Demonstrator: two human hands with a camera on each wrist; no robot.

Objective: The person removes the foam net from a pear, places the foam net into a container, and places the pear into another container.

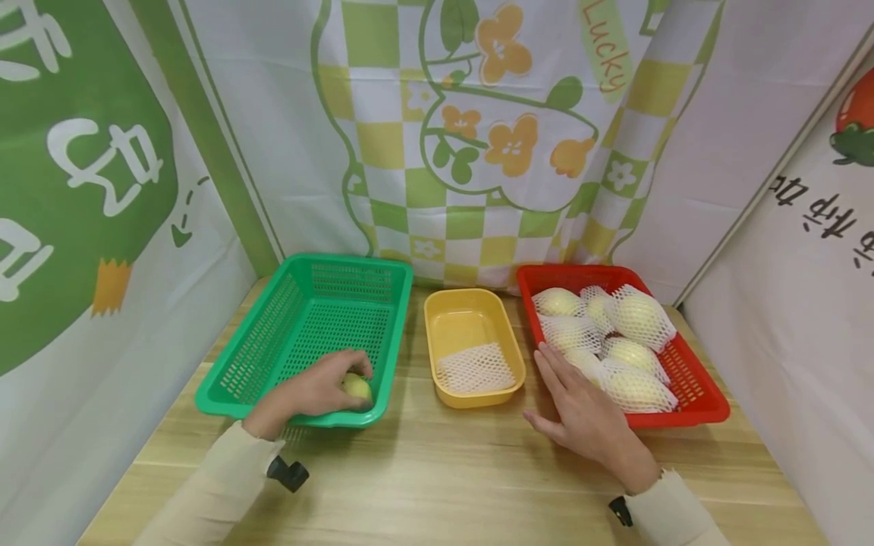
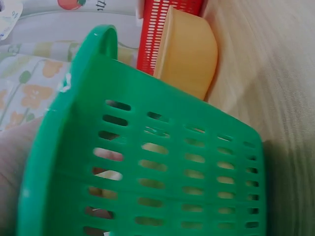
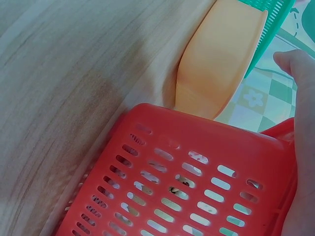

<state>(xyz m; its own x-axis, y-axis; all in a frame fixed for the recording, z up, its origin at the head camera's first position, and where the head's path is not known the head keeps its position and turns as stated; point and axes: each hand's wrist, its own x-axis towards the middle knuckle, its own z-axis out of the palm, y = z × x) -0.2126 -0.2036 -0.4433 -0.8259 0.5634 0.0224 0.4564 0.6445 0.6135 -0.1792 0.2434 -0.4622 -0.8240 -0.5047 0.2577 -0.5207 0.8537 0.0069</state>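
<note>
In the head view my left hand [image 1: 319, 385] reaches into the near right corner of the green basket [image 1: 350, 262], its fingers curled round a round yellow-green fruit [image 1: 357, 388]. The basket's slotted wall [image 2: 162, 182] mostly hides that fruit in the left wrist view. My right hand [image 1: 589, 415] rests at the near left rim of the red basket [image 1: 688, 379], fingers straight and together, thumb apart, gripping nothing. Inside the red basket lie several pale yellow fruits [image 1: 638, 317], each in a white foam net. Part of the right hand [image 3: 305, 83] shows beside the red slotted wall [image 3: 231, 152].
Between the two baskets stands a small yellow tray [image 1: 467, 327] with a flattened white foam net [image 1: 476, 369] in its near half. All three containers sit on a wooden table [image 1: 437, 470]. A checked, flowered curtain [image 1: 478, 152] hangs behind, with white cloth walls on both sides.
</note>
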